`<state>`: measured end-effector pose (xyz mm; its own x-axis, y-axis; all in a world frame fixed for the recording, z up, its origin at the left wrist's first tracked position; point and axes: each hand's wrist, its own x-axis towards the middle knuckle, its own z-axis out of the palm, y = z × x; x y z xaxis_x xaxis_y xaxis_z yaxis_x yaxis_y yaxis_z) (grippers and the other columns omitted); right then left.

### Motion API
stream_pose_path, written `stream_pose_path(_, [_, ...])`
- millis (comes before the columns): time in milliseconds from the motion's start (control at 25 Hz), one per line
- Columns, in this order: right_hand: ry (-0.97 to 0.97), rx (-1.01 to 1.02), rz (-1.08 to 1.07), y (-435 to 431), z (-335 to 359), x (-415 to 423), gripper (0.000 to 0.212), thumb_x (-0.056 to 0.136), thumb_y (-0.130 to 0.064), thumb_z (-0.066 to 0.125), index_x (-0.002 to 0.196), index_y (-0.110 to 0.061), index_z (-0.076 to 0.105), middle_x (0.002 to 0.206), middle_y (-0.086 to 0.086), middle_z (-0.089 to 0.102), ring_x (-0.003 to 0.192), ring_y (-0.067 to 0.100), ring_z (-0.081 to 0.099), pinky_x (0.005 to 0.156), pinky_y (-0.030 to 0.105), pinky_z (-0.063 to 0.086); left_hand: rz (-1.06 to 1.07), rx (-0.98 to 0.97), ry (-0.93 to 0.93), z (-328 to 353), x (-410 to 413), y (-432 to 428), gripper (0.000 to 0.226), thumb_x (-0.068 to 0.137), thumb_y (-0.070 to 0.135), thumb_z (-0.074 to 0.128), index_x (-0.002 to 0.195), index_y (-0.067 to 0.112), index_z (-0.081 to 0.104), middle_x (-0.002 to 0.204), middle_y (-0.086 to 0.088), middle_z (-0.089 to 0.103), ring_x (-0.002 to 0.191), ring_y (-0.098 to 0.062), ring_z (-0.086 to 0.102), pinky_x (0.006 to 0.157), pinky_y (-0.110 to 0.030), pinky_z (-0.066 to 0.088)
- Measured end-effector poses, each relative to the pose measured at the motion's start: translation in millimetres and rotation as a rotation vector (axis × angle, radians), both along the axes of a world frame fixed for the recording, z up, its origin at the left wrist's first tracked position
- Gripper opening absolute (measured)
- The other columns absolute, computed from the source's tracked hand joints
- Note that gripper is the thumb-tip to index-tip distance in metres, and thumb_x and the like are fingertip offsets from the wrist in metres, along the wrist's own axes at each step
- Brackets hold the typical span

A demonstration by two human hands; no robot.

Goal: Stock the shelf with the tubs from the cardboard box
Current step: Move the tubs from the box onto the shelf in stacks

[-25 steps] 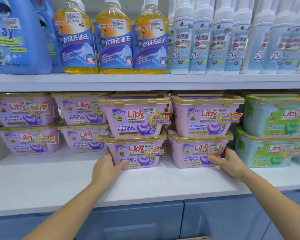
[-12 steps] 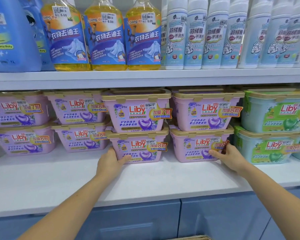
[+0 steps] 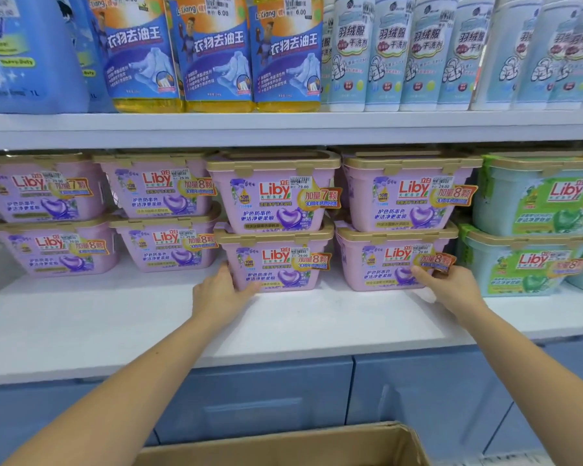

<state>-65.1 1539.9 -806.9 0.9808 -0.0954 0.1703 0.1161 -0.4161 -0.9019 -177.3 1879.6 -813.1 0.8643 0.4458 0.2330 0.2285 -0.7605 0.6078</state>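
Purple Liby tubs with gold lids stand stacked two high on the white shelf (image 3: 115, 317). My left hand (image 3: 216, 294) grips the lower left corner of the centre bottom tub (image 3: 276, 264), thumb on its front. My right hand (image 3: 451, 287) presses on the lower right front of the neighbouring bottom tub (image 3: 387, 260), fingers over its label. Each of these tubs carries another tub on top (image 3: 276, 193) (image 3: 408, 193). The rim of the open cardboard box (image 3: 283, 449) shows at the bottom edge; its inside is hidden.
More purple tubs (image 3: 162, 250) sit further back on the left, and green Liby tubs (image 3: 525, 264) are stacked on the right. The upper shelf holds yellow bottles (image 3: 212, 52) and white bottles (image 3: 418, 52). Blue cabinet doors (image 3: 249, 398) lie below the shelf.
Both hands have slid the two front stacks a little deeper onto the shelf. The view has tipped downward, so the cardboard box rim now shows.
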Motion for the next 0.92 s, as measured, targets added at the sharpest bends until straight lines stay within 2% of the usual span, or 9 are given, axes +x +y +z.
stream_pose_path(40, [-0.003, -0.002, -0.026, -1, 1, -7, 0.040, 0.081, -0.034, 0.066, 0.089, 0.005, 0.068, 0.071, 0.011, 0.060, 0.068, 0.025, 0.051, 0.061, 0.032, 0.038, 0.014, 0.035, -0.010, -1, -7, -1, 0.061, 0.079, 0.047, 0.062, 0.128, 0.014, 0.043, 0.125, -0.004, 0.063, 0.117, -0.028, 0.056, 0.094, -0.041, 0.042])
stream_pose_path(120, [-0.002, -0.048, -0.069, -8, 0, -21, 0.050, 0.085, -0.037, 0.061, 0.092, 0.012, 0.065, 0.079, 0.022, 0.064, 0.073, 0.029, 0.053, 0.066, 0.032, 0.037, 0.021, 0.066, -0.041, -3, -28, -4, 0.064, 0.082, 0.040, 0.062, 0.132, 0.008, 0.041, 0.129, -0.010, 0.059, 0.122, -0.029, 0.052, 0.097, -0.039, 0.037])
stream_pose_path(200, [-0.046, -0.096, -0.084, -17, -4, -40, 0.049, 0.086, -0.037, 0.059, 0.101, 0.009, 0.064, 0.097, 0.026, 0.068, 0.090, 0.033, 0.061, 0.077, 0.035, 0.041, -0.003, 0.052, -0.090, -3, -57, -4, 0.061, 0.084, 0.032, 0.063, 0.133, 0.004, 0.042, 0.132, -0.013, 0.056, 0.123, -0.030, 0.050, 0.101, -0.037, 0.034])
stream_pose_path(320, [-0.175, -0.227, -0.028, -24, -8, -79, 0.040, 0.087, -0.029, 0.059, 0.116, 0.000, 0.062, 0.118, 0.019, 0.065, 0.108, 0.033, 0.060, 0.091, 0.041, 0.043, -0.041, 0.026, -0.184, -5, -101, 1, 0.049, 0.085, 0.024, 0.062, 0.128, 0.005, 0.049, 0.128, -0.010, 0.059, 0.121, -0.026, 0.051, 0.101, -0.033, 0.035])
stream_pose_path(440, [-0.263, -0.386, 0.050, -18, -12, -123, 0.041, 0.086, -0.031, 0.060, 0.120, -0.007, 0.060, 0.117, 0.020, 0.064, 0.107, 0.036, 0.057, 0.088, 0.042, 0.042, -0.087, 0.070, -0.192, -13, -138, 1, 0.043, 0.087, 0.023, 0.060, 0.126, 0.006, 0.052, 0.127, -0.008, 0.059, 0.117, -0.023, 0.052, 0.099, -0.032, 0.036])
stream_pose_path(600, [-0.268, -0.539, 0.157, -2, -31, -168, 0.047, 0.085, -0.036, 0.057, 0.125, -0.010, 0.056, 0.121, 0.018, 0.062, 0.101, 0.039, 0.057, 0.078, 0.033, 0.034, -0.104, 0.076, -0.185, -37, -184, -3, 0.041, 0.088, 0.023, 0.057, 0.125, 0.007, 0.052, 0.126, -0.006, 0.058, 0.119, -0.021, 0.051, 0.099, -0.030, 0.036])
stream_pose_path(720, [-0.208, -0.596, 0.236, 6, -56, -193, 0.046, 0.089, -0.033, 0.056, 0.130, -0.011, 0.051, 0.126, 0.015, 0.059, 0.108, 0.037, 0.056, 0.084, 0.037, 0.040, -0.065, 0.058, -0.190, -61, -213, -7, 0.039, 0.086, 0.022, 0.055, 0.122, 0.007, 0.054, 0.123, -0.007, 0.060, 0.116, -0.022, 0.053, 0.098, -0.033, 0.039])
stream_pose_path(800, [-0.150, -0.594, 0.261, 11, -79, -206, 0.044, 0.090, -0.030, 0.054, 0.130, -0.012, 0.051, 0.120, 0.015, 0.062, 0.110, 0.033, 0.057, 0.084, 0.037, 0.041, -0.049, 0.032, -0.116, -88, -228, -7, 0.040, 0.084, 0.025, 0.056, 0.120, 0.006, 0.056, 0.118, -0.008, 0.063, 0.110, -0.023, 0.057, 0.094, -0.035, 0.042])
stream_pose_path(920, [-0.057, -0.630, 0.286, 17, -119, -217, 0.041, 0.091, -0.033, 0.051, 0.127, -0.012, 0.054, 0.101, 0.012, 0.067, 0.099, 0.034, 0.060, 0.075, 0.035, 0.042, -0.032, 0.028, 0.063, -134, -241, -1, 0.042, 0.082, 0.031, 0.055, 0.117, 0.009, 0.059, 0.109, -0.007, 0.068, 0.100, -0.026, 0.063, 0.087, -0.036, 0.047])
